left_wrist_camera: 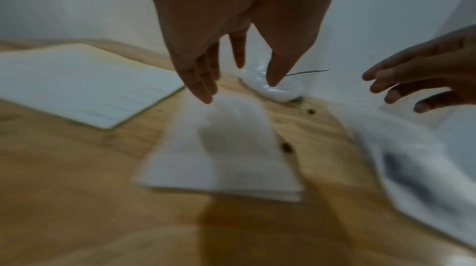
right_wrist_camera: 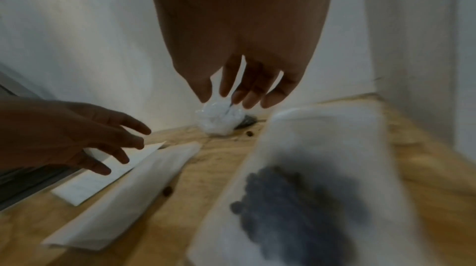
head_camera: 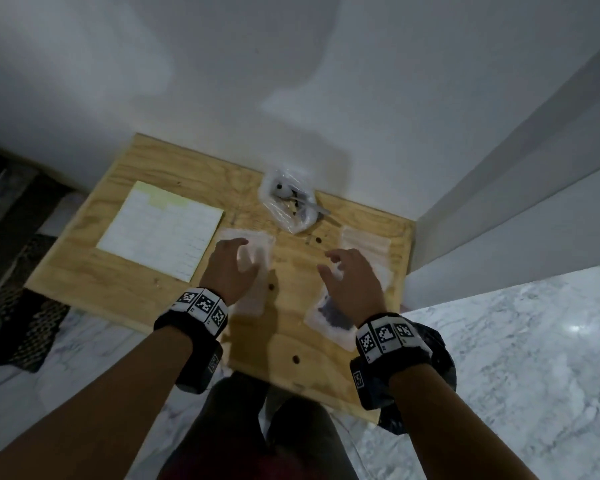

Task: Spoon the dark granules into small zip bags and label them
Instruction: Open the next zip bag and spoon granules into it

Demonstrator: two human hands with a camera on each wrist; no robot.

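Observation:
On the wooden table (head_camera: 118,282), my left hand (head_camera: 238,261) (left_wrist_camera: 237,83) hovers open over a stack of empty zip bags (head_camera: 257,251) (left_wrist_camera: 224,158) (right_wrist_camera: 123,199). My right hand (head_camera: 329,265) (right_wrist_camera: 239,97) hovers open, fingers spread, just above a zip bag holding dark granules (head_camera: 331,317) (right_wrist_camera: 296,199) (left_wrist_camera: 412,168). Neither hand holds anything. A crumpled clear bag of granules (head_camera: 288,202) (left_wrist_camera: 273,87) (right_wrist_camera: 219,120) sits by the wall with a spoon handle (head_camera: 317,209) sticking out. A white label sheet (head_camera: 160,230) (left_wrist_camera: 85,91) lies at the left.
More flat zip bags (head_camera: 366,240) lie at the back right, near a white wall corner (head_camera: 499,202). A black plastic bag (head_camera: 437,358) hangs off the table's right front edge. A dark mat (head_camera: 25,317) lies on the marble floor to the left.

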